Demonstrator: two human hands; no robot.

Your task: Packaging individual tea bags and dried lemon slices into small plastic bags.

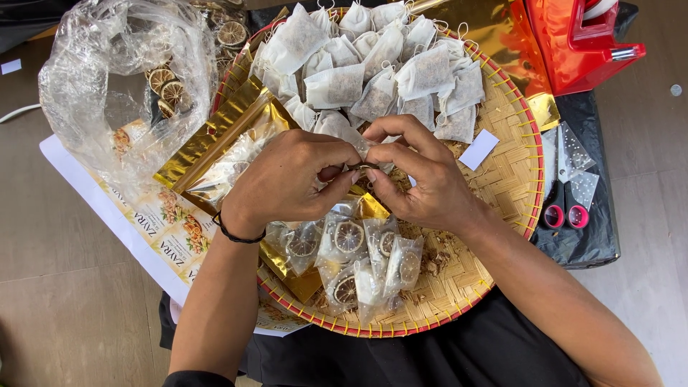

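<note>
Woven from pale bamboo with a red-and-yellow rim, a round flat tray (512, 175) is seen from above, and two bare hands are met over its middle. A small, thin dark object (356, 168), too small to be identified, is pinched between the thumb and forefinger tips of both hands. The left hand (287, 183), with a black cord bracelet (233, 233) at the wrist, is curled closed around its end; the right hand (423, 179) is clenched on the other end, so the object is spanned between the fingertips, just above the tray.

Shiny gold foil pouches (218, 147) are laid under the left hand. White paper filter bags (380, 61) are heaped at the far side of the tray. Clear packets of dried citrus slices (358, 258) are spread just below the hands. A crumpled clear plastic bag (107, 79) of dried slices is placed beside the tray, and pink-handled scissors (562, 204) are laid on black cloth opposite.
</note>
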